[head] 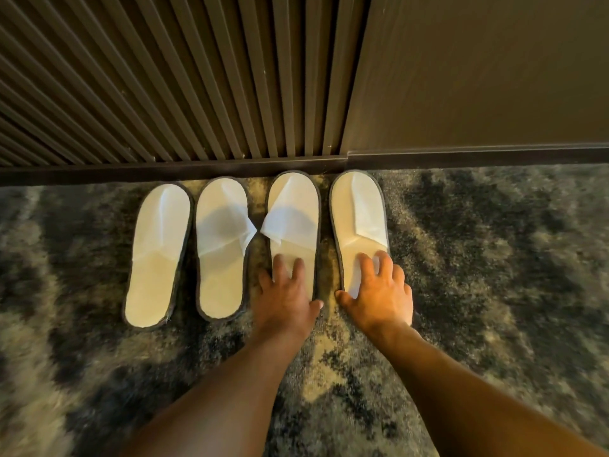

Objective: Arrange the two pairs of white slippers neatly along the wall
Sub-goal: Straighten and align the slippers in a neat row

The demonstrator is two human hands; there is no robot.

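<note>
Several white slippers with dark edging lie side by side on the carpet, toes toward the wall. The far-left slipper point(157, 252) sits slightly lower than the second slipper point(221, 249). My left hand point(287, 291) rests with spread fingers on the heel of the third slipper point(293, 219). My right hand point(379, 288) presses flat on the heel of the fourth slipper point(357, 212). The toes of the third and fourth slippers nearly touch the baseboard. The folded straps of the second and third slippers meet at their corners.
A dark slatted wall panel point(164, 87) and a smooth brown panel point(478, 70) rise behind a dark baseboard point(461, 156). Mottled grey and black carpet point(494, 258) spreads on all sides of the slippers.
</note>
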